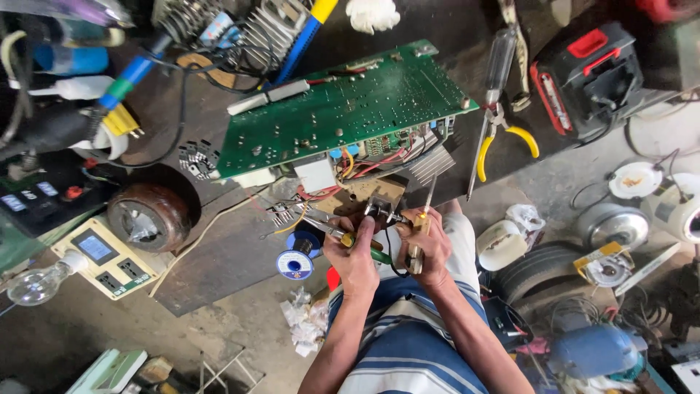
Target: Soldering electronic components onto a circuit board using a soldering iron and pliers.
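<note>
Here, one circuit board (343, 109); left grip (355, 255) around one tool (337, 233); right grip (430, 244) around one soldering iron (419, 233).

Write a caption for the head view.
Left hand and right hand hold tools to a small metal part below a green circuit board.

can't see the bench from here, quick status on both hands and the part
Left hand gripping green-handled pliers. Right hand gripping soldering iron. Both tips at small metal part below green circuit board. Solder spool beside left hand.
</note>
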